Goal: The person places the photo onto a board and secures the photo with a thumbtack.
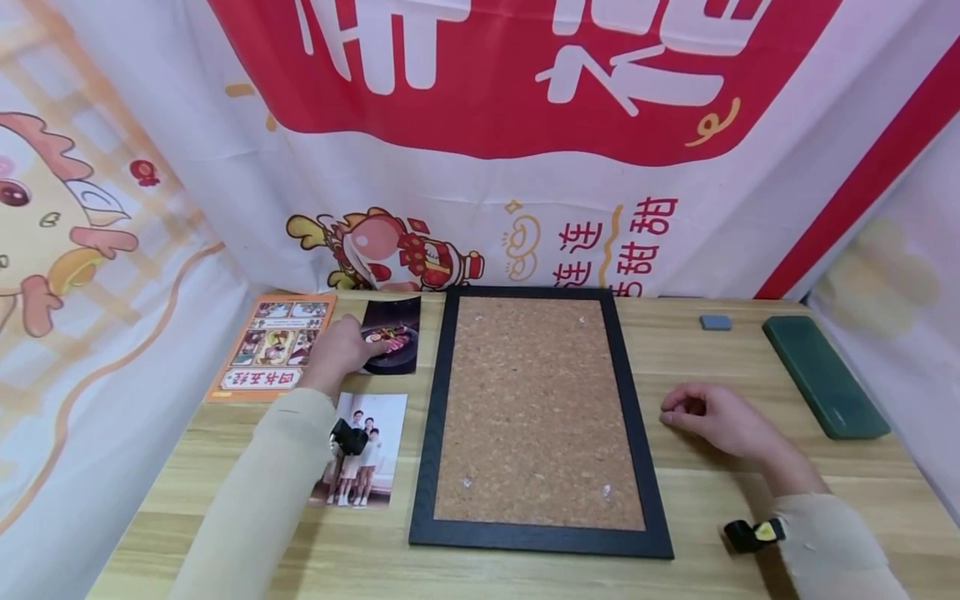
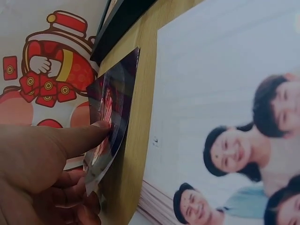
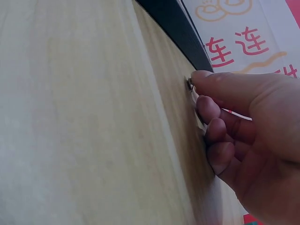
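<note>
My left hand (image 1: 345,346) pinches a dark photo print of a plate of food (image 2: 112,103). Its thumb lies on the picture side and the curled fingers are behind the sheet, which bends and tilts up in the left wrist view. Just nearer lies a family photo (image 1: 375,450), flat on the table and partly under the left wrist. Right of the board, my right hand (image 1: 720,417) hovers low with fingers curled. Its thumb and forefinger tips meet at a tiny dark thing (image 3: 190,84), too small to name. A black-framed cork board (image 1: 536,417) lies between the hands.
Small clear pieces (image 1: 467,482) sit near the cork's corners. An orange printed card (image 1: 258,346) lies at the far left. At the right are a small grey-blue block (image 1: 716,322) and a green case (image 1: 825,379). A printed cloth (image 1: 450,183) hangs behind the table.
</note>
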Demonstrator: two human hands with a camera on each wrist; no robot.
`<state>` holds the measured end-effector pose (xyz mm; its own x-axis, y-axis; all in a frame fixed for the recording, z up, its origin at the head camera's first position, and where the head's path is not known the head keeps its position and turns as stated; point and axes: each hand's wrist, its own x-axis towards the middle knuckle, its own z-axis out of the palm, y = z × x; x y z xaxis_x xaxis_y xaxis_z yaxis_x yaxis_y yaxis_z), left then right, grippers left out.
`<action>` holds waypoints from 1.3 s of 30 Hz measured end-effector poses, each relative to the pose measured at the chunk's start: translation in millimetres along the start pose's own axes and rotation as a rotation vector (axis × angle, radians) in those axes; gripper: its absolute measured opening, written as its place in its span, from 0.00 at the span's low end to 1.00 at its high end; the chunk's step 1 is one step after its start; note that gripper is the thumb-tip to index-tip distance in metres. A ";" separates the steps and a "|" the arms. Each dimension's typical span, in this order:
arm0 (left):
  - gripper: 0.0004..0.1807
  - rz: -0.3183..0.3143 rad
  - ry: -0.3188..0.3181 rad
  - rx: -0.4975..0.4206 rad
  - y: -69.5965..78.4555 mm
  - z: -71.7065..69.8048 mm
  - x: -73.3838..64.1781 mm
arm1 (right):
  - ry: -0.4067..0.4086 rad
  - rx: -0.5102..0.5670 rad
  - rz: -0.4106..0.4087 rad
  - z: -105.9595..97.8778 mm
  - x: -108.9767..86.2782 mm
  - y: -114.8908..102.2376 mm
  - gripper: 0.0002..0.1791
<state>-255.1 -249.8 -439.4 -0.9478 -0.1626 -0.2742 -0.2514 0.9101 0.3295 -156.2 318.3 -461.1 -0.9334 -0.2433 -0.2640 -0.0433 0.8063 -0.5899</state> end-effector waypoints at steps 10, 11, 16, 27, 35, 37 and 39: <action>0.32 -0.023 -0.034 -0.129 -6.7 -2.9 5.0 | 0.031 -0.041 -0.021 6.0 3.4 1.8 0.07; 0.32 -0.026 -0.035 -0.136 -6.9 -3.0 5.0 | 0.031 -0.039 -0.018 6.4 3.4 1.3 0.07; 0.33 -0.043 -0.037 -0.149 -5.7 -2.8 4.8 | 0.038 -0.015 -0.012 7.7 2.9 -2.4 0.11; 0.34 -0.057 -0.053 -0.171 -1.4 -4.6 3.3 | 0.035 -0.026 -0.027 11.6 6.1 -12.9 0.12; 0.30 -0.019 -0.019 -0.265 -3.6 -2.8 0.6 | 0.054 -0.055 -0.055 13.8 6.8 -13.9 0.04; 0.30 -0.010 -0.015 -0.311 -5.4 -1.8 0.3 | 0.062 -0.064 -0.067 14.4 7.1 -13.4 0.03; 0.29 0.008 -0.012 -0.356 -6.7 -1.1 -0.7 | 0.071 -0.069 -0.074 14.8 7.1 -12.6 0.03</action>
<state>-252.9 -256.2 -440.4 -0.9482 -0.1501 -0.2800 -0.2987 0.7209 0.6254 -157.1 298.4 -466.9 -0.9494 -0.2670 -0.1654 -0.1354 0.8231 -0.5515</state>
